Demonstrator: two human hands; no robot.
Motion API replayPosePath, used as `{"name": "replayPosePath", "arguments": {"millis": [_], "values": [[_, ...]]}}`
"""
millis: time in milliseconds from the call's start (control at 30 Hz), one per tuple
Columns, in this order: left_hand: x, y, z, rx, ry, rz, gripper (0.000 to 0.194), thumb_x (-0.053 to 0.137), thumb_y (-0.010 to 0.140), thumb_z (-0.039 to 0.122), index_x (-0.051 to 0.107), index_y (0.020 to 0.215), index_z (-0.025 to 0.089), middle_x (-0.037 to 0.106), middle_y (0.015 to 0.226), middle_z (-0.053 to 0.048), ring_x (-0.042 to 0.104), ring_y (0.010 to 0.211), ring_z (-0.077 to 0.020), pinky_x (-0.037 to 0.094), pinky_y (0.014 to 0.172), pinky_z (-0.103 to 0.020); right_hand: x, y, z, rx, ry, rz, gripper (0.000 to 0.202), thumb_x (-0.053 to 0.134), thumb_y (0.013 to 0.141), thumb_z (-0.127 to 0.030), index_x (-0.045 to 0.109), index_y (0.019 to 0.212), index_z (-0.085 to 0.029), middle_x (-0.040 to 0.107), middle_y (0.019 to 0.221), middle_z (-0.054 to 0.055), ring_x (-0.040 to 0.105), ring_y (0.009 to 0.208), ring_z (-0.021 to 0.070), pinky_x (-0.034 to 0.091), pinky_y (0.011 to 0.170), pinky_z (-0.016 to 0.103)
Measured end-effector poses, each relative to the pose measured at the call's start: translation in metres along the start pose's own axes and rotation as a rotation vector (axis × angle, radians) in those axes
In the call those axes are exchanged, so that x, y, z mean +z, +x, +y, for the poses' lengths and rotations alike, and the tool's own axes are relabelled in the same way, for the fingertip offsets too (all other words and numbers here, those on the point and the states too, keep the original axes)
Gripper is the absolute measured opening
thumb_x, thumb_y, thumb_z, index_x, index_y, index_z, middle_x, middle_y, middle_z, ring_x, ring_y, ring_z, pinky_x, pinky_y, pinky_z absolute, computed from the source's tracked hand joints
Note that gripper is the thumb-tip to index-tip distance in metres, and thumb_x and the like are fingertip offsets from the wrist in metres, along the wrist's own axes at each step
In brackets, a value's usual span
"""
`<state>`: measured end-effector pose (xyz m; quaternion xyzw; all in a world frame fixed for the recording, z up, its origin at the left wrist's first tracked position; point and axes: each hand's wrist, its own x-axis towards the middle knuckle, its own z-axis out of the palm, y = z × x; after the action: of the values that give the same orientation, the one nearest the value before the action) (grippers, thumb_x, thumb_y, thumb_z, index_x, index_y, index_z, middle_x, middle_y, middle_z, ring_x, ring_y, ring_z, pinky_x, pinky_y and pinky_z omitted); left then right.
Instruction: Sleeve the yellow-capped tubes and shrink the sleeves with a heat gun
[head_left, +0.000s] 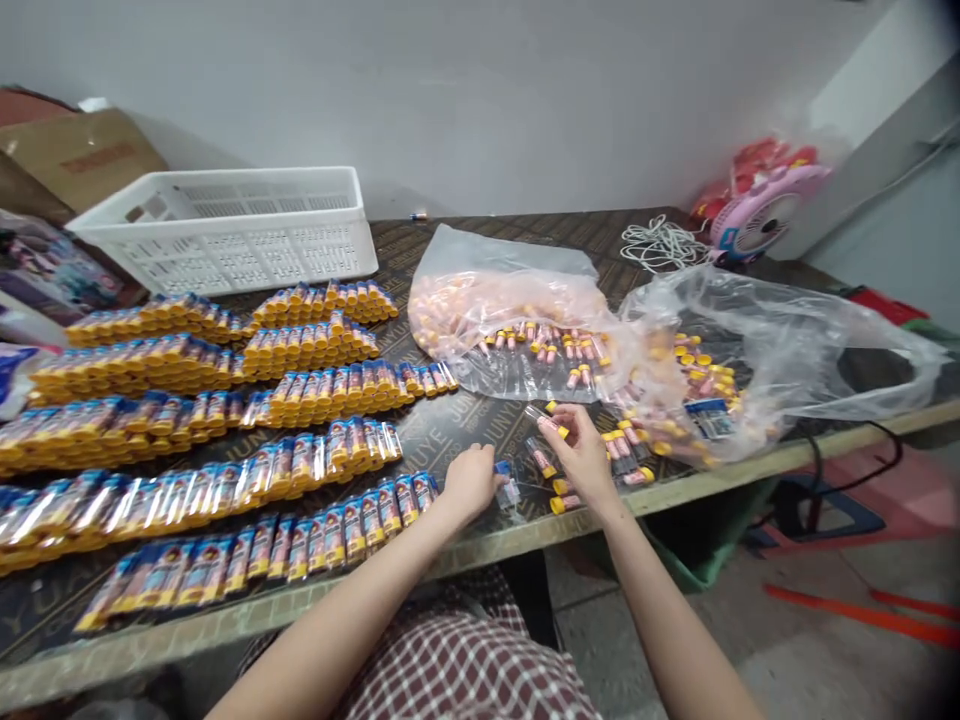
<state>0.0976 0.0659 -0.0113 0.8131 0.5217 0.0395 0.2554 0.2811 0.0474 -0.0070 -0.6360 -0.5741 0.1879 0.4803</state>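
My left hand (471, 480) is closed, its fingertips pinching a small clear plastic sleeve with a blue end (508, 486) just above the table. To its right, my right hand (583, 455) grips a small clear tube with a yellow cap (551, 424), tilted up to the left. Beneath and beside this hand lie several loose pink tubes with yellow caps (628, 448). Left of my left hand, stacked rows of blue-and-yellow wrapped tubes (300, 462) cover the table. What the tube in my right hand contains is too small to tell.
A clear plastic bag (510, 262) of pink tubes lies behind my hands, and a second open bag (810, 340) spreads to the right. A white basket (255, 235) stands at the back left. White cable (656, 245) and a pink fan (769, 220) sit at the back right.
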Motion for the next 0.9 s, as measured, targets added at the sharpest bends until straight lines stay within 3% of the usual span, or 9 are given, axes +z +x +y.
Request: {"name": "replayPosePath", "arguments": {"millis": [167,333,400,567,700,900], "values": [[0.024,0.017,-0.006,-0.094,0.053,0.013,0.014,0.064,0.071,0.027,0.061,0.080,0.017,0.063,0.090,-0.008,0.061,0.080,-0.0209,0.042,0.067,-0.029,-0.028,-0.023,-0.005,0.051,0.023,0.109,0.017,0.060,0.079,-0.036,0.060,0.083,-0.019,0.060,0.082,0.003,0.055,0.071,0.0158,0.044,0.064,0.028],[0.026,0.014,-0.012,-0.104,-0.294,0.138,0.008,0.064,0.065,0.020,0.057,0.063,0.018,0.061,0.068,-0.001,0.057,0.067,-0.0145,0.039,0.062,-0.025,-0.034,-0.040,-0.002,0.076,0.121,0.066,0.018,0.061,0.078,-0.031,0.064,0.091,-0.020,0.061,0.093,0.007,0.057,0.088,0.0201,0.048,0.073,0.032],[0.022,0.012,-0.011,-0.151,-0.585,0.206,0.007,0.062,0.063,0.017,0.056,0.066,0.018,0.057,0.058,0.003,0.054,0.057,-0.0116,0.038,0.057,-0.022,-0.031,-0.045,-0.005,0.099,0.186,0.051,0.020,0.061,0.078,-0.030,0.064,0.095,-0.020,0.060,0.098,0.007,0.058,0.088,0.0197,0.050,0.073,0.032],[-0.004,0.005,-0.010,-0.266,-1.227,0.244,0.035,0.071,0.055,0.022,0.061,0.087,0.015,0.058,0.054,0.005,0.053,0.049,-0.0100,0.044,0.053,-0.023,-0.018,-0.057,-0.022,0.180,0.349,0.103,0.024,0.065,0.076,-0.026,0.062,0.099,-0.021,0.064,0.094,0.005,0.062,0.083,0.0181,0.052,0.076,0.033],[-0.024,-0.002,-0.008,-0.330,-1.453,0.239,0.032,0.075,0.053,0.037,0.066,0.069,0.011,0.064,0.063,-0.001,0.057,0.057,-0.0106,0.047,0.057,-0.024,-0.010,-0.066,-0.035,0.105,0.323,0.099,0.022,0.063,0.078,-0.023,0.063,0.101,-0.022,0.064,0.099,0.006,0.063,0.086,0.0192,0.052,0.077,0.034],[-0.033,-0.005,-0.010,-0.448,-1.596,0.363,0.036,0.080,0.045,0.039,0.063,0.058,0.011,0.059,0.057,0.002,0.052,0.051,-0.0062,0.048,0.055,-0.022,-0.003,-0.074,-0.051,-0.136,0.091,0.108,0.025,0.062,0.078,-0.015,0.064,0.101,-0.025,0.066,0.099,0.006,0.061,0.095,0.0238,0.049,0.084,0.042]]}}
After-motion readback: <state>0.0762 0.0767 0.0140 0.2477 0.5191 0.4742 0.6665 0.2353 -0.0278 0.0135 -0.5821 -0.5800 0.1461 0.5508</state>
